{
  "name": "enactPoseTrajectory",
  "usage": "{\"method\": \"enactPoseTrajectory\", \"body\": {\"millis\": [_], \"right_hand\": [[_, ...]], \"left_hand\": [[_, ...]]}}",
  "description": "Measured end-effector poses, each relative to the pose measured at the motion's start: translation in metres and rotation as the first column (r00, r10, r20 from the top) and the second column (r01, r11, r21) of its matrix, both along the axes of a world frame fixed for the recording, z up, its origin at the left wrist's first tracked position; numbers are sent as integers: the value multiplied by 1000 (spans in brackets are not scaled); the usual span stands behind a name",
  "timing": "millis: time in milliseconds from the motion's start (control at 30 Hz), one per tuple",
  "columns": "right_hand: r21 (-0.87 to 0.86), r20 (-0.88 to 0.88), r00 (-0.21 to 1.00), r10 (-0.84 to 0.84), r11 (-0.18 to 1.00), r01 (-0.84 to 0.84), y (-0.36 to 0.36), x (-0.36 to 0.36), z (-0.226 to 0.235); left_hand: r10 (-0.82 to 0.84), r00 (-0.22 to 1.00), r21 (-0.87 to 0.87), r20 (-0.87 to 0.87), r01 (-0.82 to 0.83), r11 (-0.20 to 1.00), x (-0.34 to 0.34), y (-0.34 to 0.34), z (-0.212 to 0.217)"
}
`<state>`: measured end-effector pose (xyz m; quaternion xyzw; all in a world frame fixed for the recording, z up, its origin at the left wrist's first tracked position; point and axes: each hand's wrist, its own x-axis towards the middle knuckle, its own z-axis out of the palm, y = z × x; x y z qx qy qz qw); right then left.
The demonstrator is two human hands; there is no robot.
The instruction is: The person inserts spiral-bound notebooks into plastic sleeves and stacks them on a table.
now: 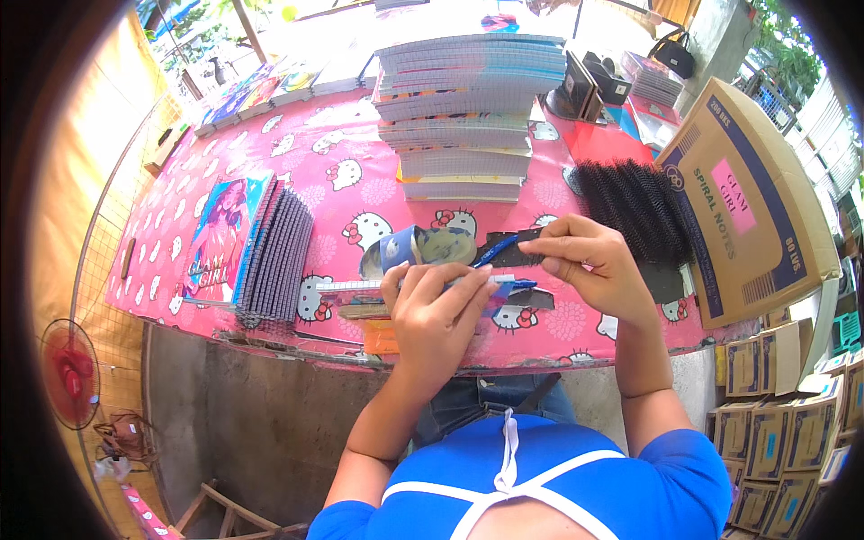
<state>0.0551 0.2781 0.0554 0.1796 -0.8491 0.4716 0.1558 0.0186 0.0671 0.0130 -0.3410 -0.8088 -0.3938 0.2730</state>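
Observation:
My left hand is closed over a small notebook at the table's front edge, its fingers curled across the page edges. A slim blue tool shows just beyond those fingertips; its kind is unclear. To the right, my right hand is raised with thumb and fingers pinched, close to the blue tool's end. Whatever lies between the fingertips is too small to make out. Behind the left hand sits a blue, rounded object beside a grey-green oval piece.
A tall notebook stack rises at the back middle. Spiral-bound notebooks stand at left. Black spiral coils lie at right against a cardboard box. More boxes are piled on the floor. The pink patterned tablecloth covers the table.

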Motion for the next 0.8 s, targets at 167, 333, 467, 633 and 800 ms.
{"method": "enactPoseTrajectory", "body": {"millis": [167,333,467,633,800], "right_hand": [[8,118,984,133,991,-135,1,0,-2],[30,164,953,256,964,-265,4,-6,-9],[54,116,965,237,968,-244,-1,-3,-7],[91,104,973,205,972,-215,0,3,-2],[146,125,992,-30,989,11,-15,14,-7]], "left_hand": [[-51,991,8,-120,52,999,13,-10,-10],[-58,980,-19,-190,55,998,19,-15,-27],[-86,983,-4,-159,87,996,18,-15,-29],[-75,993,16,-95,77,997,15,-11,-15],[43,998,-16,42,-43,999,7,-4,2]]}}
